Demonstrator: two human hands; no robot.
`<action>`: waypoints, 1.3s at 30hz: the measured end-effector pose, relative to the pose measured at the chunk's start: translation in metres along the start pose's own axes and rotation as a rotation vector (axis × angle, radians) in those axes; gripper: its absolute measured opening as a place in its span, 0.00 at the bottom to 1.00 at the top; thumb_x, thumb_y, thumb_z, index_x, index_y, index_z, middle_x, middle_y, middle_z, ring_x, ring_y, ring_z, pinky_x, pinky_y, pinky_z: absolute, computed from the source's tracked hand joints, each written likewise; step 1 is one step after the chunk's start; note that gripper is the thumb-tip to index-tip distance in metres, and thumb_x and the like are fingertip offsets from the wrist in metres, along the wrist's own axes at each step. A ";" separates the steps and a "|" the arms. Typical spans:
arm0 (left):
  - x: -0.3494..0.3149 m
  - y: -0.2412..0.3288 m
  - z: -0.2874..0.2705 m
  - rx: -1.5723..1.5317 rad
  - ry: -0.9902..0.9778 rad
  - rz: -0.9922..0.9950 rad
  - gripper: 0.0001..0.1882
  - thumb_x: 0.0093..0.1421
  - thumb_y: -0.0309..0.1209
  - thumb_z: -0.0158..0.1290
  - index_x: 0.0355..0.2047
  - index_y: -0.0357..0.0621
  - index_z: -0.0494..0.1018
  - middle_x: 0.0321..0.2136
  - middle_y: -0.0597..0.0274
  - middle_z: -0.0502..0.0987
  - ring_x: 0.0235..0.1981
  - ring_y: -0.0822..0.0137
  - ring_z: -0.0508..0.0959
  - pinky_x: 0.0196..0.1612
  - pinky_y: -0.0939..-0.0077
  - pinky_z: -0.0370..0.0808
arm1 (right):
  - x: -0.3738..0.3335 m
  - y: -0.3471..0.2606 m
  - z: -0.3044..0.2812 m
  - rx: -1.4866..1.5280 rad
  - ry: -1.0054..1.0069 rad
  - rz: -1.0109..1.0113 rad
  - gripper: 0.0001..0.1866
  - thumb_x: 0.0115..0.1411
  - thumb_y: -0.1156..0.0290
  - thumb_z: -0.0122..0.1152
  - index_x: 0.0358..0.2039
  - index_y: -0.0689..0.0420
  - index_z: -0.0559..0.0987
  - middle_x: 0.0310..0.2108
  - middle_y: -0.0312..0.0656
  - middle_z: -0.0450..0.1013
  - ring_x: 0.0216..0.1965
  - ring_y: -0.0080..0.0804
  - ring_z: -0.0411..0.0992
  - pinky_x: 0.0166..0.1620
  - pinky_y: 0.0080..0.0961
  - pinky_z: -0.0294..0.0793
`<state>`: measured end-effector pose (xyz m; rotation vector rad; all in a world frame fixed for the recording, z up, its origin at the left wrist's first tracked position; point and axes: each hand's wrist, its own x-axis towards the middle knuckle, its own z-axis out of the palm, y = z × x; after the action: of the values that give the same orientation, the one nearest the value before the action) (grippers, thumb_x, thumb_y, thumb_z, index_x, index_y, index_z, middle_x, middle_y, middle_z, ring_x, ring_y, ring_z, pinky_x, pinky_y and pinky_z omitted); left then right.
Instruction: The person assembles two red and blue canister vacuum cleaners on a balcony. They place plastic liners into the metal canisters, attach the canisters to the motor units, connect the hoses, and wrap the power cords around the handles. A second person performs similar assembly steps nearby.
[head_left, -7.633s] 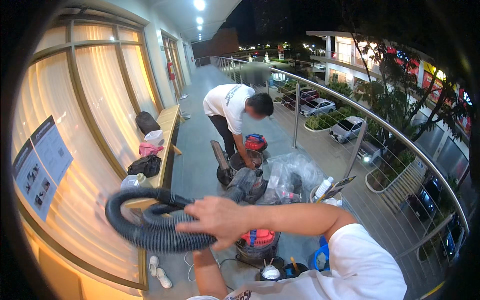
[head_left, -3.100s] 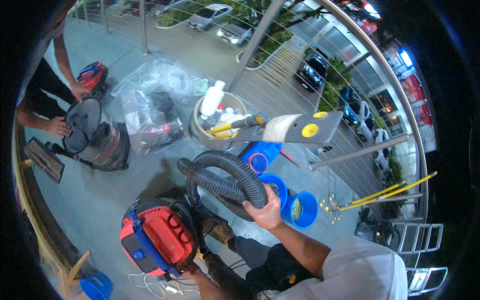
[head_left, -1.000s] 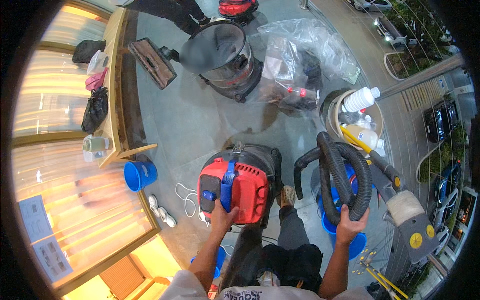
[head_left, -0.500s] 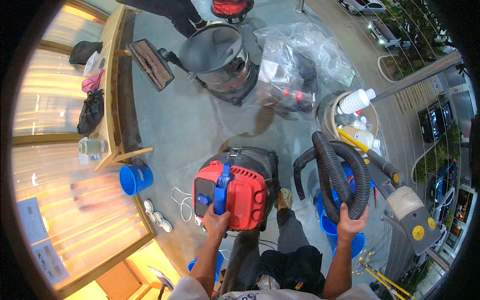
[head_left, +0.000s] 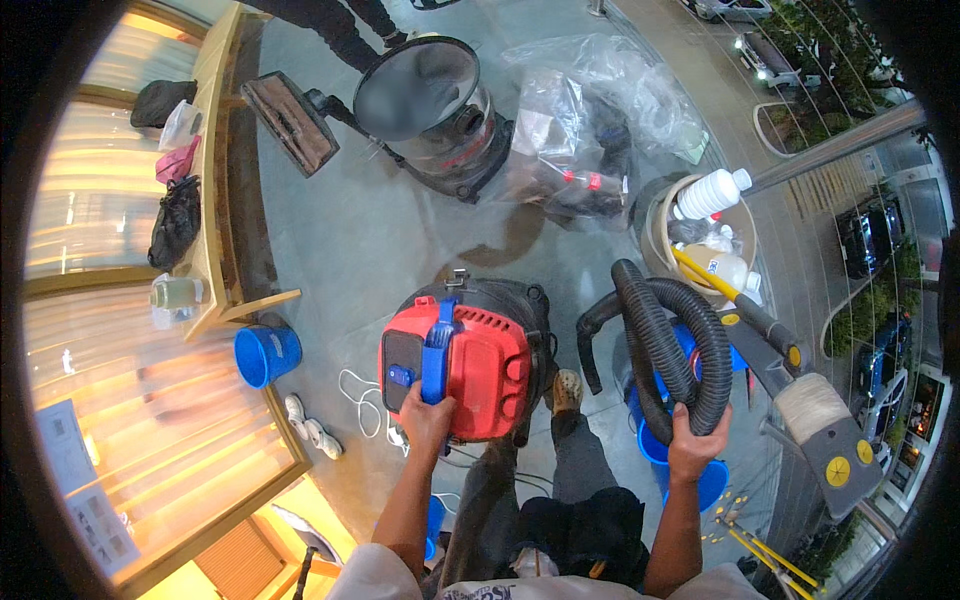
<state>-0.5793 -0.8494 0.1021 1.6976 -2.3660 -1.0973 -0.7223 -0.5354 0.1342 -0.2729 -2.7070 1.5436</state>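
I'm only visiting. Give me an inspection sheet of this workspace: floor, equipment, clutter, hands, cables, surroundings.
Surface: grey floor, darker in patches.
Equipment: red-topped vacuum; coiled black hose; open drum.
Clutter: clear plastic, bin of bottles, blue bucket, white shoes.
Hands: left hand grips the vacuum's blue handle; right hand holds the hose.
Cables: white cord looped left of the vacuum.
Surroundings: bench with bags left; railing and cars right; another person's legs ahead.
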 end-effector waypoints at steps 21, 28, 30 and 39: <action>0.008 0.005 0.001 0.120 -0.073 -0.037 0.16 0.38 0.32 0.54 0.28 0.38 0.69 0.20 0.49 0.73 0.23 0.53 0.75 0.29 0.64 0.70 | 0.029 -0.037 0.025 0.048 -0.027 -0.177 0.27 0.41 0.76 0.64 0.42 0.67 0.66 0.33 0.44 0.70 0.32 0.32 0.68 0.40 0.26 0.67; 0.018 0.018 -0.026 0.085 -0.200 0.060 0.22 0.47 0.40 0.56 0.37 0.35 0.68 0.26 0.48 0.74 0.29 0.56 0.74 0.33 0.66 0.70 | 0.025 -0.043 0.031 0.099 0.028 -0.162 0.29 0.42 0.78 0.62 0.46 0.69 0.65 0.36 0.46 0.69 0.36 0.32 0.68 0.42 0.25 0.66; 0.032 0.029 -0.032 0.137 -0.102 0.138 0.20 0.53 0.40 0.50 0.39 0.36 0.68 0.30 0.46 0.75 0.34 0.51 0.75 0.38 0.66 0.70 | 0.022 -0.041 0.028 0.086 0.020 -0.138 0.29 0.42 0.79 0.62 0.46 0.69 0.64 0.37 0.46 0.69 0.37 0.32 0.68 0.43 0.25 0.66; 0.216 0.045 0.079 0.626 -0.320 0.132 0.22 0.51 0.40 0.46 0.44 0.44 0.68 0.39 0.47 0.73 0.43 0.50 0.72 0.43 0.59 0.68 | 0.012 -0.017 0.008 0.055 -0.019 -0.084 0.30 0.42 0.79 0.62 0.46 0.71 0.63 0.40 0.48 0.67 0.40 0.34 0.67 0.45 0.27 0.65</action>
<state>-0.7356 -0.9830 -0.0110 1.5489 -3.2287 -0.6838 -0.7378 -0.5488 0.1432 -0.1417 -2.6478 1.6027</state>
